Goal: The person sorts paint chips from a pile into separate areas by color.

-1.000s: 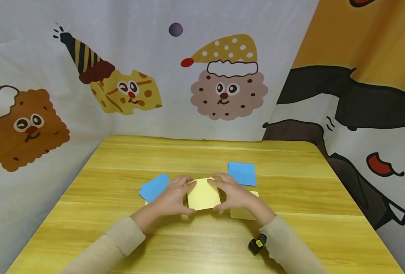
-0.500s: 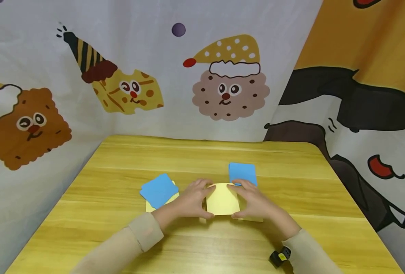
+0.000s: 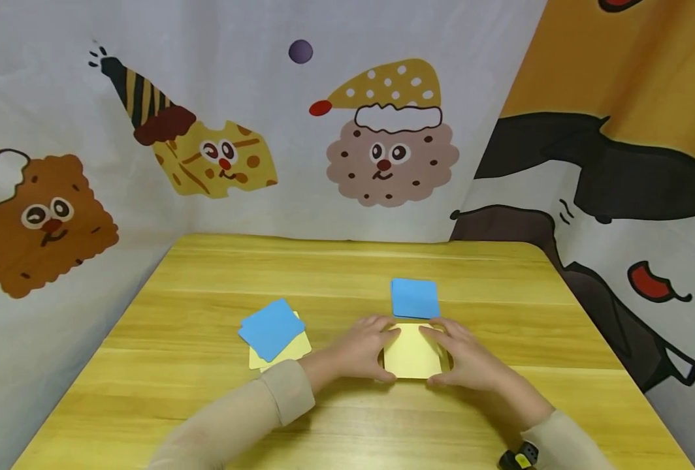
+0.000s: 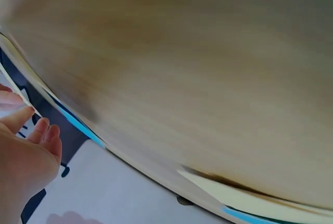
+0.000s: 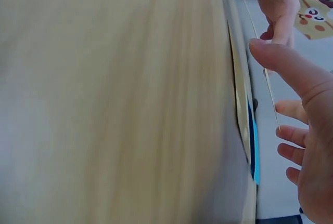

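Between both hands is a square yellow sheet of paper (image 3: 412, 352), held by its left and right edges. My left hand (image 3: 362, 349) pinches the left edge with thumb and fingers. The opposite edge is gripped by my right hand (image 3: 471, 359). In the right wrist view the sheet appears edge-on as a thin line, a little above the table, with yellow paper (image 5: 240, 89) lying beneath it. Just behind the hands lie stacked blue squares (image 3: 415, 298). To the left, blue squares (image 3: 273, 328) overlap yellow squares (image 3: 291, 352) at an angle.
The wooden table (image 3: 347, 418) has its far edge against a cartoon-printed cloth (image 3: 236, 215). A small black device with a yellow patch (image 3: 520, 458) sits at the right cuff. Beige sleeves (image 3: 236, 418) cover the forearms.
Both hands have carried the yellow sheet to the right and nearer, over the right-hand yellow paper. The left pile of blue and yellow squares is uncovered by the arm.
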Tool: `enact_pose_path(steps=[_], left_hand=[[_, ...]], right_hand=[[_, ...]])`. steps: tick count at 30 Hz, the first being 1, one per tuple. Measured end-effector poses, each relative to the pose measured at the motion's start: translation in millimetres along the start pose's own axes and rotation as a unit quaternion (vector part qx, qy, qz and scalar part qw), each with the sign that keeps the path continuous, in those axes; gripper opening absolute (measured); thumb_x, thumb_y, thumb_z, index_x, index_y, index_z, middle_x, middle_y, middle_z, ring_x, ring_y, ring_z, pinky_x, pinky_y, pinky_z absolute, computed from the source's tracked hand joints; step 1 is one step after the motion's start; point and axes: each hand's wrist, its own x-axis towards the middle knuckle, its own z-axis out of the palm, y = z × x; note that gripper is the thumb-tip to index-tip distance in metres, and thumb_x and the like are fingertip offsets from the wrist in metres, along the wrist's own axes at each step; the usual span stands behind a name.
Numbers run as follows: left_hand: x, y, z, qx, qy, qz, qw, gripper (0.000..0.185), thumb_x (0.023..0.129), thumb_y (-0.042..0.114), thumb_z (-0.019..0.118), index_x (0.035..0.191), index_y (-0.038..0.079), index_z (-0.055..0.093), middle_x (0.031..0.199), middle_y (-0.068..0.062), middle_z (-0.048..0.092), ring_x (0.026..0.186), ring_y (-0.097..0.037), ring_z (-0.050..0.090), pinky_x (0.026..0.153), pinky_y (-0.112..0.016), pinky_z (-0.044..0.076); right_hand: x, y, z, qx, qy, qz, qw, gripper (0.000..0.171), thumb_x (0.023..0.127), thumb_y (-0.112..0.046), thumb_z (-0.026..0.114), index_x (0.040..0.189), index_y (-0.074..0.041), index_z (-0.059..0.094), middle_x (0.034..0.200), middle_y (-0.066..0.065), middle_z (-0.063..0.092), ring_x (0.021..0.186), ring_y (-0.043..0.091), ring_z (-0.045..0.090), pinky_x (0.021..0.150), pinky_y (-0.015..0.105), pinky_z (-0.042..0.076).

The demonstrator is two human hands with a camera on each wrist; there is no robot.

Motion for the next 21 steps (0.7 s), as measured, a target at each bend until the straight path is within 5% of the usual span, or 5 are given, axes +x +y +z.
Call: enact_pose_path(steps=[21], left_hand=[[28.2,5.9,11.0,0.005,-0.037,0.001,0.9993,0.091,0.077,0.061,0.068,0.144,0.005,0.043,0.151,-0.009,0.032,0.137,-0.024,0.027,0.110,-0.043,0.024]], right_hand=[[-7,29,2,-0.010,0.004,0.003,1.000,0.095,0.068,-0.051,0.082,0.143,-0.008,0.045,0.143,0.016,0.038,0.128,0.038,0.035,0.098,0.063,0.029]])
